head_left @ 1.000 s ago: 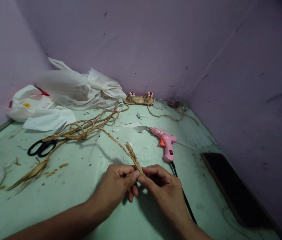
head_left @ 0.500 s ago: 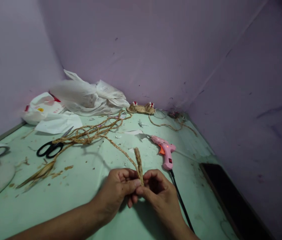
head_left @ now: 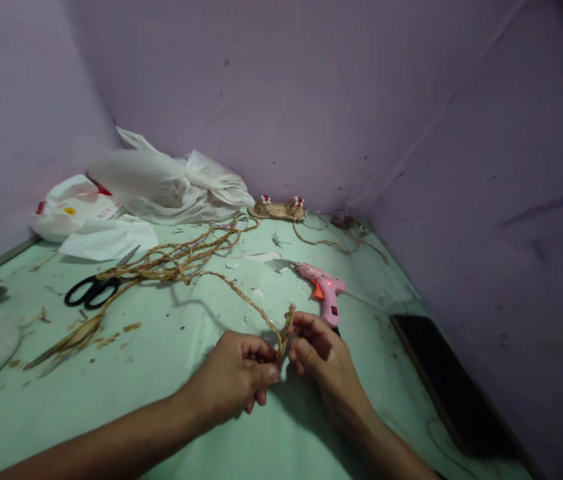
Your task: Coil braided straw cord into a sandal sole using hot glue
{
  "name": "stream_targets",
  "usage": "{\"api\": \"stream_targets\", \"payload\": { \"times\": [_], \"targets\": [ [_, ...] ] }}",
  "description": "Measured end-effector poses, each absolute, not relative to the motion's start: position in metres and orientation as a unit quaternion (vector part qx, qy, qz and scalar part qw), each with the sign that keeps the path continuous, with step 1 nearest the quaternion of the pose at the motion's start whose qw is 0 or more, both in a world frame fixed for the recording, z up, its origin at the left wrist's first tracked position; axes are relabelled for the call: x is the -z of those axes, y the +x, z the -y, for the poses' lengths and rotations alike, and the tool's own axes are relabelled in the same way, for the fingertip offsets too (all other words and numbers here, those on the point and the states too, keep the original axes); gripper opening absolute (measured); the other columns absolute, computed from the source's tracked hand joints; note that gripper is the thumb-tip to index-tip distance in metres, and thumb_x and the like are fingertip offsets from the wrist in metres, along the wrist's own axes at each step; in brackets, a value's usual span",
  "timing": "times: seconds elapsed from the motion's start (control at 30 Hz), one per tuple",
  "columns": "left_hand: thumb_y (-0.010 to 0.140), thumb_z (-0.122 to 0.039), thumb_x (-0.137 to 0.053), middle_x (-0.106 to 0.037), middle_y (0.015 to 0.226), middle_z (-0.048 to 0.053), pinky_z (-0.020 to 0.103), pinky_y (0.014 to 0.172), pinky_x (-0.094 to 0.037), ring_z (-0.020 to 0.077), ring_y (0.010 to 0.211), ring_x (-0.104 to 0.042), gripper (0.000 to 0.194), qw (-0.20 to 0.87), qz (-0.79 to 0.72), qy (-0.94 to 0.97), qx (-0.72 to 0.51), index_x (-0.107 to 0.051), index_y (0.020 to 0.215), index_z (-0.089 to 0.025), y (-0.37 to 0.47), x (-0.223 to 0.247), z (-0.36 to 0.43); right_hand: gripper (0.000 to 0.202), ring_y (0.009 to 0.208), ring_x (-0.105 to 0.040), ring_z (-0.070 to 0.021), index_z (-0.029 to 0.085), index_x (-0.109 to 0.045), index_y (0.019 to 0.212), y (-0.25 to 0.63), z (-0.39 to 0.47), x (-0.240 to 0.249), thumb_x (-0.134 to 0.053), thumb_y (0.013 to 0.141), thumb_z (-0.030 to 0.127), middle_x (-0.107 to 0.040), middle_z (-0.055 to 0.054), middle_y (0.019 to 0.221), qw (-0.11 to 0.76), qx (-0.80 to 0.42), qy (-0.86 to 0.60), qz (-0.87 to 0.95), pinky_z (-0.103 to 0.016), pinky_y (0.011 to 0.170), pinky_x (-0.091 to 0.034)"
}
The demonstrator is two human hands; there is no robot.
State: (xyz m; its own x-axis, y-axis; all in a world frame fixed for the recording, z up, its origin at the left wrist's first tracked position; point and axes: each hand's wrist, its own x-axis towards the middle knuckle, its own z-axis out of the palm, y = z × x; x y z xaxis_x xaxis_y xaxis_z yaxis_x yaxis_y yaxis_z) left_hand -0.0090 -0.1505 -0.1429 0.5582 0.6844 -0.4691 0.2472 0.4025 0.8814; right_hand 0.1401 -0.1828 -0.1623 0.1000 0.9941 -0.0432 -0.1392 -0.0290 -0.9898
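A thin braided cord (head_left: 254, 305) of tan plant fibre runs from a tangle down to my left hand (head_left: 236, 370). That hand is shut, pinching the cord between thumb and fingers where it meets a short doubled strip (head_left: 285, 330). The strip stands up from the pinch. My right hand (head_left: 324, 353) is just to the right, its fingers bent and apart, the index fingertip at the strip's upper end. No grip shows between its thumb and fingers. A pink glue gun (head_left: 328, 287) with a lit orange light lies beyond my right hand.
Black-handled scissors (head_left: 94, 291) lie under the cord tangle (head_left: 171, 263). White plastic bags (head_left: 171, 187) and a woven piece with red-and-white beads (head_left: 278, 211) sit by the wall. At right rests a dark phone-like slab (head_left: 446, 380); scraps dot the green tabletop (head_left: 146, 393).
My right thumb and fingers have come off the pinch point and moved up toward the strip's top end. The strip now leans right. My left hand keeps its pinch. The view has shifted slightly.
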Motion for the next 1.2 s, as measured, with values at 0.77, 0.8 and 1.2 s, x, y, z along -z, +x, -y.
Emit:
{"api": "stream_targets", "payload": {
  "times": [0.77, 0.8, 1.2],
  "targets": [
    [0.056, -0.036, -0.069, -0.049, 0.037, -0.004, 0.015, 0.032, -0.027, 0.0037, 0.03, -0.036, 0.026, 0.747, -0.448, 0.465, -0.158, -0.059, 0.056, -0.012, -0.013, 0.144, 0.145, 0.025, 0.05, -0.056, -0.0103, 0.016, -0.059, 0.076, 0.141, 0.182, 0.157, -0.073, 0.063, 0.033, -0.06, 0.003, 0.058, 0.527, -0.53, -0.544, 0.381, -0.024, 0.051, -0.048],
    [0.055, -0.036, -0.069, -0.049, 0.037, -0.004, 0.015, 0.032, -0.027, 0.0038, 0.03, -0.036, 0.026, 0.745, -0.452, 0.465, -0.155, -0.059, 0.056, -0.012, -0.013, 0.144, 0.145, 0.024, 0.05, -0.056, -0.0104, 0.016, -0.059, 0.076, 0.14, 0.182, 0.156, -0.072, 0.063, 0.031, -0.06, 0.003, 0.057, 0.526, -0.523, -0.552, 0.382, -0.024, 0.052, -0.048],
    [0.052, -0.037, -0.065, -0.048, 0.034, -0.003, 0.017, 0.032, -0.025, 0.0046, 0.028, -0.036, 0.025, 0.71, -0.481, 0.495, -0.139, -0.058, 0.049, -0.013, -0.01, 0.143, 0.147, 0.011, 0.047, -0.056, -0.0112, 0.015, -0.062, 0.073, 0.135, 0.19, 0.162, -0.062, 0.068, 0.025, -0.061, 0.001, 0.056, 0.545, -0.389, -0.585, 0.457, -0.023, 0.047, -0.045]
  ]
}}
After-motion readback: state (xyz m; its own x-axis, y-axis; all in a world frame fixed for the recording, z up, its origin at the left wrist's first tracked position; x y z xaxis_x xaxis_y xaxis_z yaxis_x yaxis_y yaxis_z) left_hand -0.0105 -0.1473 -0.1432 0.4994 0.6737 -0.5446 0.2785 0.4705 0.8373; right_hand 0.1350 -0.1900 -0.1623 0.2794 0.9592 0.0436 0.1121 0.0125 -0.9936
